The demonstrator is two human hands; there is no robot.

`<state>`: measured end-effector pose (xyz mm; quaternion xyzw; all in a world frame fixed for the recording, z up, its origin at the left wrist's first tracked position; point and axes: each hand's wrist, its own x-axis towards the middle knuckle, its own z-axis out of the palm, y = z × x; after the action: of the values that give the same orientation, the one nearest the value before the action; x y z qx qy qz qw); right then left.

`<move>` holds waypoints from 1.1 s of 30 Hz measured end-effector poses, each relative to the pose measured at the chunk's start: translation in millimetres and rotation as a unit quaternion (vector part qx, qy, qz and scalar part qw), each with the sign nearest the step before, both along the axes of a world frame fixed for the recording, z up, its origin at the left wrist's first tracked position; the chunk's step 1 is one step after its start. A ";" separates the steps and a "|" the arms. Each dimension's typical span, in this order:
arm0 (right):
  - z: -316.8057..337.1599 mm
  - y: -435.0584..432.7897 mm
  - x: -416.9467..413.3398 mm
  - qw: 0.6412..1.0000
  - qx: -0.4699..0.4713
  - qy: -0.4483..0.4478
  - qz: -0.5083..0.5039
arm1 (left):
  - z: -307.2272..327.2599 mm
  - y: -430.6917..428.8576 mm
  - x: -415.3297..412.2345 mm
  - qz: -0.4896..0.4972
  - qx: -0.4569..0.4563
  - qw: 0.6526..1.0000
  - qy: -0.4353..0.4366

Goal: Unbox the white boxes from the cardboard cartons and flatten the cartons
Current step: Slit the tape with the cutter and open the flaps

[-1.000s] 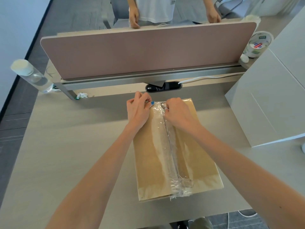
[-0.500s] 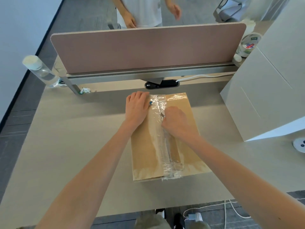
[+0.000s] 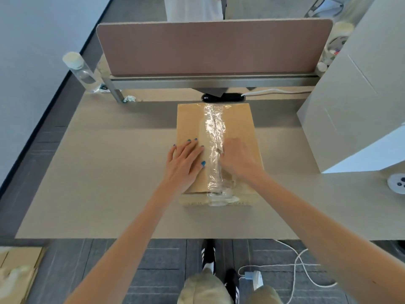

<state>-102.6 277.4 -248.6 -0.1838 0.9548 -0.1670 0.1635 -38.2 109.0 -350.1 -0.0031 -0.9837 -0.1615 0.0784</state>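
A brown cardboard carton [image 3: 241,128] lies closed on the desk [image 3: 109,172], its top seam covered by a wrinkled strip of clear tape [image 3: 213,123]. My left hand [image 3: 185,161] rests flat on the carton's left flap, fingers straight. On the seam near the carton's front end, my right hand [image 3: 238,159] is curled around a small tool [image 3: 219,150]. Only the tool's tip shows, at the tape. No white box from inside the carton is visible.
A large white box [image 3: 350,106] stands at the right of the desk. A pink divider [image 3: 208,47] runs along the back, with a person [image 3: 192,7] behind it. A clear bottle [image 3: 82,71] is at back left. Flattened cardboard [image 3: 17,270] and a cable [image 3: 302,266] lie on the floor.
My right hand has drawn along the taped seam from the carton's far end toward me. My left hand slid back too and now lies flat on the left flap.
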 end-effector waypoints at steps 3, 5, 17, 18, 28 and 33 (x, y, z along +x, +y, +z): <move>-1.7 7.2 13.4 1.000 0.003 -0.002 0.016 | 0.6 5.2 25.3 -0.020 -0.004 1.000 -0.006; -3.9 11.8 20.9 1.000 -0.003 -0.005 0.016 | -0.7 8.3 43.8 -0.036 -0.009 0.999 -0.010; -7.5 29.7 48.9 0.999 -0.014 -0.027 0.020 | -13.7 23.6 70.3 -0.025 -0.092 0.995 0.011; -7.3 30.1 48.4 0.999 -0.014 -0.028 0.019 | -14.2 24.3 70.2 -0.024 -0.096 0.995 0.012; -1.0 42.1 40.1 0.999 0.005 -0.021 0.023 | -9.5 39.0 39.0 0.017 -0.093 0.994 -0.056; -1.8 43.5 40.7 0.999 0.007 -0.029 0.022 | -9.6 39.0 32.8 0.021 -0.106 0.993 -0.052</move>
<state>-61.9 320.8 -250.4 -0.1985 0.9465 -0.1621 0.1960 -5.4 148.0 -359.7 0.0172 -0.9979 -0.0544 0.0299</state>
